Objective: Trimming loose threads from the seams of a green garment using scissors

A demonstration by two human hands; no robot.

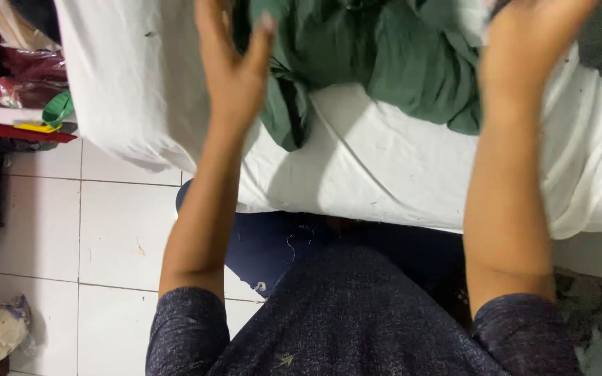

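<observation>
Two bare hands were raised over a bed covered by one white sheet. The left hand, at 11 o'clock, had its fingers spread and its grip open, holding nothing, its fingertips just beside the green cloth. The right hand, at 1 o'clock, was blurred and also open, empty, over the cloth's right edge. The one green cloth lay crumpled at 12 o'clock on the sheet, between the two hands. At 8 o'clock was a white tiled floor; at 10 o'clock sat one pile of red and green things.
</observation>
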